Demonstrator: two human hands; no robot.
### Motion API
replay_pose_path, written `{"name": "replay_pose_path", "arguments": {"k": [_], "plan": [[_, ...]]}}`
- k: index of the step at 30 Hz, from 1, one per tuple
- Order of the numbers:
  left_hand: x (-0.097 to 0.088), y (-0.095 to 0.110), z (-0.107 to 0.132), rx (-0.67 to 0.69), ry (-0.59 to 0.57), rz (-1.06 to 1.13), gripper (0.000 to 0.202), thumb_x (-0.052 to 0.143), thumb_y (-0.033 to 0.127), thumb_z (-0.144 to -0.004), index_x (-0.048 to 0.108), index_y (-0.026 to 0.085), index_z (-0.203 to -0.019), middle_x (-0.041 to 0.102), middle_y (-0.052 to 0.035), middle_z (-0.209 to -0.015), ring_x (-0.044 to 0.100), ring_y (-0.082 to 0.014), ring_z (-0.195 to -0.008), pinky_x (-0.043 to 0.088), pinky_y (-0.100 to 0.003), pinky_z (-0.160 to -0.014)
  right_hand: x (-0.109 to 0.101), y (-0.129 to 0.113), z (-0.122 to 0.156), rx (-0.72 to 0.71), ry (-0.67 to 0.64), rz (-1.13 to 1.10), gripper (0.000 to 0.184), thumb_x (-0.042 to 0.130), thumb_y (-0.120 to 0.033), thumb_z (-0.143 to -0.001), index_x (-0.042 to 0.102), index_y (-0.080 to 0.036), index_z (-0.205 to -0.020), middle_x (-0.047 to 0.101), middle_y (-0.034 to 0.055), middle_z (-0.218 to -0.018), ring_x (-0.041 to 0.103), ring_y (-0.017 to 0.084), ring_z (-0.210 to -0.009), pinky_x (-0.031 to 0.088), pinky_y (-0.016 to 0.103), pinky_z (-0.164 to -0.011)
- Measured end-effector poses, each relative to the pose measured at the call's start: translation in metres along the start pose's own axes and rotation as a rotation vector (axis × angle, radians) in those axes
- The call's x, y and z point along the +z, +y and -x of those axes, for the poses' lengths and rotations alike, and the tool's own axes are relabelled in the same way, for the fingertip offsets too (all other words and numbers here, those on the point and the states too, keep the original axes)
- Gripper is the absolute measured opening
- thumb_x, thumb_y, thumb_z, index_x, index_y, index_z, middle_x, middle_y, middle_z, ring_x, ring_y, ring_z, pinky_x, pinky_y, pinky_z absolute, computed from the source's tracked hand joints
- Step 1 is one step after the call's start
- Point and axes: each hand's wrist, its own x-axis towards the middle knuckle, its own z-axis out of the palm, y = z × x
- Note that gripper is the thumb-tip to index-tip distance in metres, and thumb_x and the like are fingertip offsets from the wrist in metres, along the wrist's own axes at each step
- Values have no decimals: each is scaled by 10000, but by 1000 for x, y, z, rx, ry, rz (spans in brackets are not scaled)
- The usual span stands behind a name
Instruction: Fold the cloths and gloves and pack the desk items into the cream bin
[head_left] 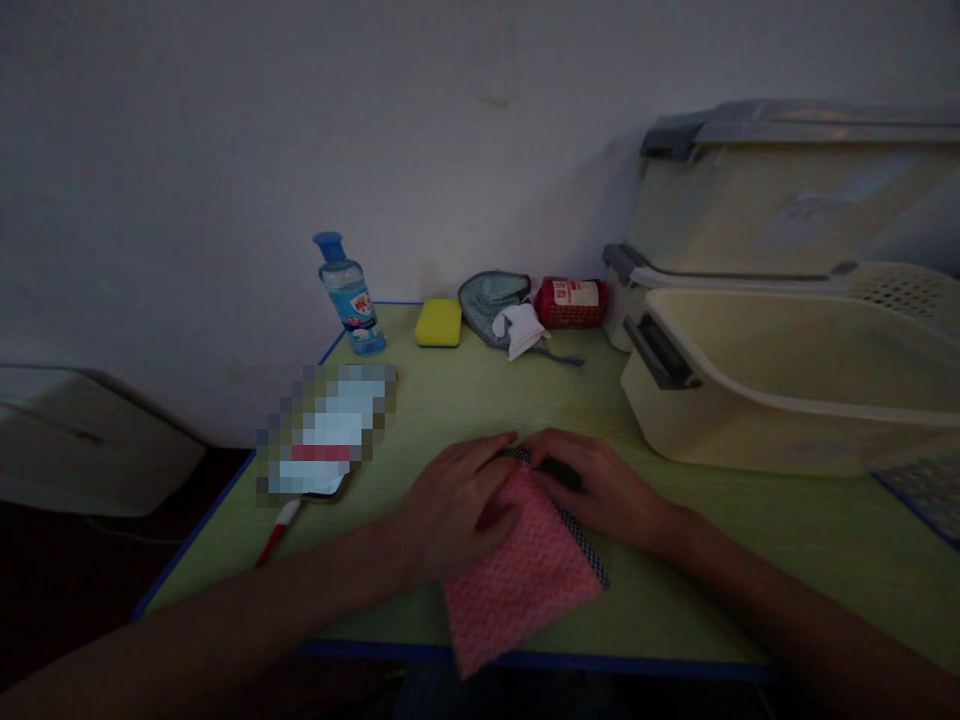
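Note:
A pink cloth [525, 570] with a zigzag pattern and a black-and-white checked border lies at the front of the table, one corner hanging over the edge. My left hand [461, 510] grips its upper left side, thumb across the pink face. At the top corner, my right hand [589, 480] has its fingers curled onto the checked border; its fingertips are partly hidden. Both hands nearly meet at that corner.
A blue bottle [352, 305], a yellow sponge [439, 323], a grey mesh cloth [491, 300] with a white piece on it and a red package [572, 303] line the wall. Cream bins [705, 430] stand right. A blurred-out phone-like object [330, 430] with a cable lies left.

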Motion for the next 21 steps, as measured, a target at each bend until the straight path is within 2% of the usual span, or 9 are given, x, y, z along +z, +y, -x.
{"name": "replay_pose_path", "arguments": {"k": [5,9,13,21], "plan": [[-2,4,0,23,-31,-21,428,520,281,-784,496,110,-1176,451,-175,-1310,436,-271,-1194,382,-460,-978,0,0,-1,23,32,16,91,476,-104,-789,532,-176,-790,619,49,-847,578,151,-753,463,289,-698],[-3,7,1,55,-109,-84,560,515,329,-789,398,60,-1266,310,-212,-1397,268,-286,-1306,279,-473,-1043,0,1,-2,46,53,44,90,472,-108,-791,537,-170,-800,607,48,-812,569,151,-721,457,279,-666],[-3,8,2,76,-167,-117,637,489,361,-810,296,47,-1329,226,-196,-1435,134,-259,-1348,210,-450,-1078,0,2,-2,52,72,49,86,457,-118,-801,526,-168,-791,600,46,-794,563,150,-700,450,274,-655],[-4,7,2,82,-227,-88,650,465,376,-828,284,3,-1329,261,-222,-1412,195,-253,-1334,250,-411,-1071,1,0,-4,76,85,19,99,444,-118,-804,520,-171,-768,594,33,-758,558,138,-675,450,261,-635]]}}
